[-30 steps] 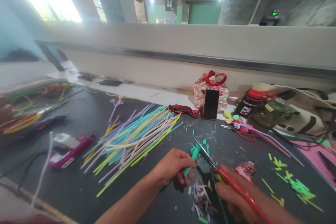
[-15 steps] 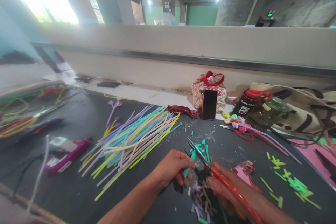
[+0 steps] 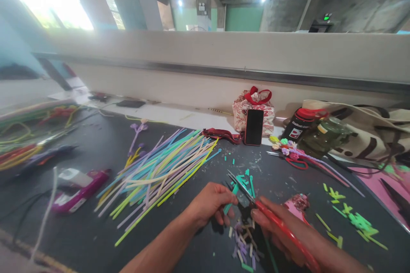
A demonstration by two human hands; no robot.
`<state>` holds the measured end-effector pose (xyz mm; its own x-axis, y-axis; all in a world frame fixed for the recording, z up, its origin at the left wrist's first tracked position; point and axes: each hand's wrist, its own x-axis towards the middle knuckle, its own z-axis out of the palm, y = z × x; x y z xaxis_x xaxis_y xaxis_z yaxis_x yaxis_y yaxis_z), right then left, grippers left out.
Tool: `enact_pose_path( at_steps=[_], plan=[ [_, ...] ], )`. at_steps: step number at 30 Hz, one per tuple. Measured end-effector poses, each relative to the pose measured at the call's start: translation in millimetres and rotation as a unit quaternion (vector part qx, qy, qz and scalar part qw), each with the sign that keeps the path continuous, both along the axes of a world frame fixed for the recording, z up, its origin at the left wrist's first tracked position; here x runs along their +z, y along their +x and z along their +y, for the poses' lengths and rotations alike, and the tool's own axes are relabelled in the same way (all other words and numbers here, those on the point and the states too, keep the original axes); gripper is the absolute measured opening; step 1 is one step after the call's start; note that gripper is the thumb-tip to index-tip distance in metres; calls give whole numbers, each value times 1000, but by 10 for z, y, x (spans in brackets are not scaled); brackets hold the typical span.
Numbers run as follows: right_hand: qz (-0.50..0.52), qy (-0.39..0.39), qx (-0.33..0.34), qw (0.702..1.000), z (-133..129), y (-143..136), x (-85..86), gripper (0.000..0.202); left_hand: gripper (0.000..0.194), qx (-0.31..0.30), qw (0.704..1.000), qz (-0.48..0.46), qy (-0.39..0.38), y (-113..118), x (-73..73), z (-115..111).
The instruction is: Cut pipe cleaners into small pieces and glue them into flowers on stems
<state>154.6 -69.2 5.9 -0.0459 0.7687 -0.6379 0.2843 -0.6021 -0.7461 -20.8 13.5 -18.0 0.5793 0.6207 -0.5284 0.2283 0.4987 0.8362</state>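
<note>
Left hand [image 3: 213, 204]: thumb and fingers pinched on a teal strip [image 3: 226, 209], low over the black bench [image 3: 192, 247]. Right hand [image 3: 272, 226]: closed round the red handles of scissors [image 3: 245, 190], with blades pointing away across the near side of the strip; exact gap between blades not clear. Step in hand, by judgement: snipping short lengths. For clean work, best to keep the pinch firm but not crushing, just behind the cutting line, with fingertips well out of the blades' path. Best also to bite deep between the blades rather than at the tips, square to the strip, with an even feed for matching lengths. Likely faults: slanted ends, slipping fuzz, nicked fingertips. Just beyond the strip, loose teal pieces [image 3: 251, 185]; nearer, a lilac and cream heap [image 3: 242, 239], advisable to keep separate from the teal. Left of the hands, long pastel strips [image 3: 166, 166]; far right, green offcuts [image 3: 360, 222].
</note>
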Motion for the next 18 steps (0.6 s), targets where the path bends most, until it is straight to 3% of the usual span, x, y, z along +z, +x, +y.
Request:
enact_pose_path(
  at_steps=[5,7,13,18],
  plan=[
    [39,-94,-74,992,51,23,191,36,21,-9,1000,6,-8,43,-85,29],
    [51,-83,-72,993,59,48,197,37,20,-8,1000,9,-9,54,-98,32],
    [58,-26,-49,997,26,144,10,39,16,-9,1000,9,-9,69,-124,21],
    [48,22,-37,998,-84,170,55,45,17,9,1000,-3,-3,41,-127,39]
  ],
)
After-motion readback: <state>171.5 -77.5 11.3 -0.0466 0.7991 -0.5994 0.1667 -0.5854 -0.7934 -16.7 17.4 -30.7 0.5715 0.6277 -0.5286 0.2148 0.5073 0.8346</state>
